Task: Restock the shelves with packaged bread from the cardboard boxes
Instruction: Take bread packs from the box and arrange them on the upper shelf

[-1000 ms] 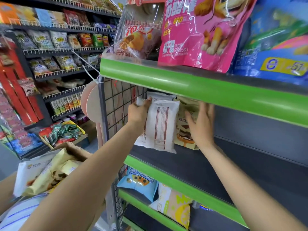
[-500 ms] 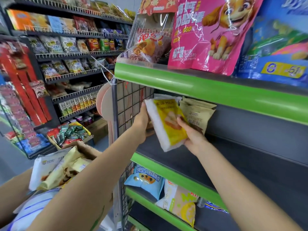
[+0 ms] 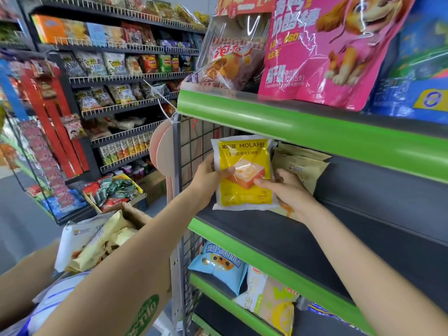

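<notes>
A yellow and white packaged bread (image 3: 244, 173) stands upright at the left end of the dark middle shelf (image 3: 315, 241), its printed front facing me. My left hand (image 3: 208, 178) grips its left edge, thumb across the front. My right hand (image 3: 286, 190) holds its lower right corner, thumb on the front. Brown bread packets (image 3: 303, 166) lean on the shelf just behind and to the right. An open cardboard box (image 3: 131, 213) with several bread packs (image 3: 97, 241) sits low on the left, under my left forearm.
A wire grid panel (image 3: 189, 146) closes the shelf's left end. The green-edged shelf above (image 3: 291, 124) carries a pink snack bag (image 3: 327, 49) and a clear bread bag (image 3: 230, 59). Lower shelves hold blue and yellow packs (image 3: 223, 267). Snack racks (image 3: 116, 76) line the aisle's far left.
The bread pack was turned from its white back to its yellow front and set upright. My right hand came off the brown packets to hold the pack's lower right corner.
</notes>
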Demonstrator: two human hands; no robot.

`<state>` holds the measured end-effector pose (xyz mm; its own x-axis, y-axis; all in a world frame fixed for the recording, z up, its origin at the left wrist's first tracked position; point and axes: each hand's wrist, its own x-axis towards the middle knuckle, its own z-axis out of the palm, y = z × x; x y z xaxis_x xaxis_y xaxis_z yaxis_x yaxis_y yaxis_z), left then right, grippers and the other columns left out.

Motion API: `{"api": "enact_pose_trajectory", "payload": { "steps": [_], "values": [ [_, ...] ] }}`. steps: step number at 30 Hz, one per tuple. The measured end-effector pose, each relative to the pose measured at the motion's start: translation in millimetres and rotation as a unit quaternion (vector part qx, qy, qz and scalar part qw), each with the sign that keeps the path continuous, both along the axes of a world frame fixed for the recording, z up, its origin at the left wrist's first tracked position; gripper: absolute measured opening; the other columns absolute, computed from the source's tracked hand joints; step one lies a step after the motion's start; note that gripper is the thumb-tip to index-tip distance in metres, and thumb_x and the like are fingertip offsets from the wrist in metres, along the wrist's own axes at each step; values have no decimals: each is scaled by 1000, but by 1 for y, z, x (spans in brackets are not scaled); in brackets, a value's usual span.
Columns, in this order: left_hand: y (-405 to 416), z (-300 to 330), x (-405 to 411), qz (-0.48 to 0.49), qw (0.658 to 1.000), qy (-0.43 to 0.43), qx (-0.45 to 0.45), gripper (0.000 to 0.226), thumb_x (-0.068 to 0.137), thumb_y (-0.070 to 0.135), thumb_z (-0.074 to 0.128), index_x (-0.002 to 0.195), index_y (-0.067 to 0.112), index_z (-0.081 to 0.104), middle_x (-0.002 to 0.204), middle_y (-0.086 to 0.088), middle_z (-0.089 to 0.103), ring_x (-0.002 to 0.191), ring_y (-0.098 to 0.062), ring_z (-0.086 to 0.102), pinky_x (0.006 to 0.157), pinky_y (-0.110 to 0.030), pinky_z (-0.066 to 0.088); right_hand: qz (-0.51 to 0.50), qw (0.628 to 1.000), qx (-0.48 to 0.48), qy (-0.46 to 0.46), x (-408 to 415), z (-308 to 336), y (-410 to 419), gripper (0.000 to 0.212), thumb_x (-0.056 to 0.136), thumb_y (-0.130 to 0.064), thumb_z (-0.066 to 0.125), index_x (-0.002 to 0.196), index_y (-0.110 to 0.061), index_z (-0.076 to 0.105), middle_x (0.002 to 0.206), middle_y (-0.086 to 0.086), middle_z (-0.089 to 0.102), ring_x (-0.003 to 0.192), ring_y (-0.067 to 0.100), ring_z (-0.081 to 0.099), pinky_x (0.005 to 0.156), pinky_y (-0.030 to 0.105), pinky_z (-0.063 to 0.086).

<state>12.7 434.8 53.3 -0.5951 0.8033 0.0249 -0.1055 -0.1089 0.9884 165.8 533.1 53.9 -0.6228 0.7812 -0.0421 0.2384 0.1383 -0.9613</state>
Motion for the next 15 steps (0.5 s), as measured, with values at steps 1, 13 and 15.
{"api": "enact_pose_trajectory", "payload": {
  "steps": [1, 13, 15],
  "values": [
    [2, 1, -1, -4, 1000, 20, -5, 41, 86, 1, 63, 123, 13, 50, 112, -9, 64, 107, -33, 62, 91, -49, 51, 5, 1000, -9, -7, -2, 0, 2, 46, 79, -34, 72, 121, -21, 57, 117, 0, 66, 107, 20, 63, 99, 43, 48],
    [58, -5, -7, 103, 928, 301, -196, 92, 84, 26, 67, 150, 19, 4, 128, -24, 43, 111, -39, 54, 85, -34, 43, -162, 971, 163, -67, -75, -39, 5, 53, 93, -16, 51, 141, -4, 32, 145, 19, 40, 131, 33, 42, 107, 42, 35],
    [66, -11, -12, 103, 926, 304, -200, 92, 84, 25, 68, 150, 20, 3, 129, -23, 42, 113, -39, 53, 88, -34, 43, -160, 954, 217, -128, -80, -42, 7, 57, 96, -8, 42, 147, -1, 18, 154, 17, 26, 140, 29, 29, 113, 38, 27]
  ]
}}
